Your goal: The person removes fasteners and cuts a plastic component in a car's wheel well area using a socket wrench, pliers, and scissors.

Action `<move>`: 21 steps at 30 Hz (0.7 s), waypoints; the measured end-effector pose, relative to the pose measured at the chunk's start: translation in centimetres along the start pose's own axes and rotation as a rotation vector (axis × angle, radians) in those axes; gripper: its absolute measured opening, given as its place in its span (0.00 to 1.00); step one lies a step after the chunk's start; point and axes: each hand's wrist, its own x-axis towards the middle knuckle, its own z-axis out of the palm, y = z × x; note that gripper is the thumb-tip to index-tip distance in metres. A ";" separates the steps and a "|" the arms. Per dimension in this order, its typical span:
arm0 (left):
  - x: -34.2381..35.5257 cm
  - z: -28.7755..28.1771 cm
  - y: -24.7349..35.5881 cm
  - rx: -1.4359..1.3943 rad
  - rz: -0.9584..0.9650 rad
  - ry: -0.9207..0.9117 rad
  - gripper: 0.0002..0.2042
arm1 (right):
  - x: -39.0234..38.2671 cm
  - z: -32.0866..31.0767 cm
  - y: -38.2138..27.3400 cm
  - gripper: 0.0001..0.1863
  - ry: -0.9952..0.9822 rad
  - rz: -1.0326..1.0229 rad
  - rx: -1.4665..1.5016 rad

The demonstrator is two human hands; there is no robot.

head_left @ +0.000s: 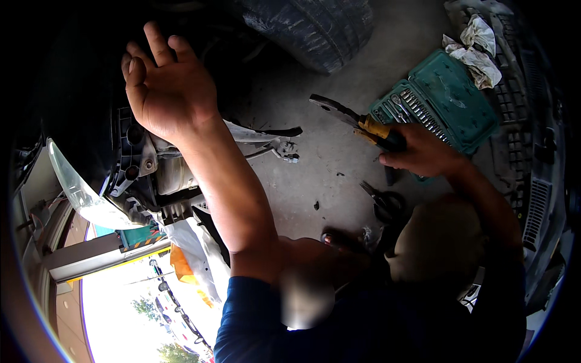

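Note:
My left hand is raised beside the dark front end of a car, palm showing. Its fingers are apart and partly curled, with nothing visible in them. To its lower left are a clear headlight and a black bracket with bolts. My right hand is wrapped round the handles of a pair of pliers with yellow and black grips. Their long dark jaws point up and left, over the concrete floor. An open green socket set case lies just beyond my right hand, with rows of metal sockets inside.
A tyre stands at the top. Crumpled rags lie beside the case. A dark panel with grille mesh runs along the right side. A black-handled tool like scissors rests on the floor near my legs. Daylight enters at lower left.

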 end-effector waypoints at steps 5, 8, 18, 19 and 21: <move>0.0 0.2 0.8 0.010 -0.021 0.020 0.11 | 0.1 0.1 1.4 0.18 -0.004 -0.013 0.012; -0.9 0.7 1.2 0.037 -0.036 0.020 0.14 | 0.8 0.2 1.3 0.19 -0.085 0.118 0.033; -11.2 -2.1 -4.4 0.619 -0.639 -0.026 0.16 | 0.7 3.1 10.9 0.24 -0.395 0.088 -0.433; -13.0 -3.2 -4.4 0.664 -0.727 0.040 0.16 | 0.8 4.2 11.9 0.24 -0.527 0.143 -0.375; -15.9 -5.6 -5.3 0.606 -0.791 0.122 0.14 | 0.6 6.4 14.7 0.24 -0.678 0.152 -0.317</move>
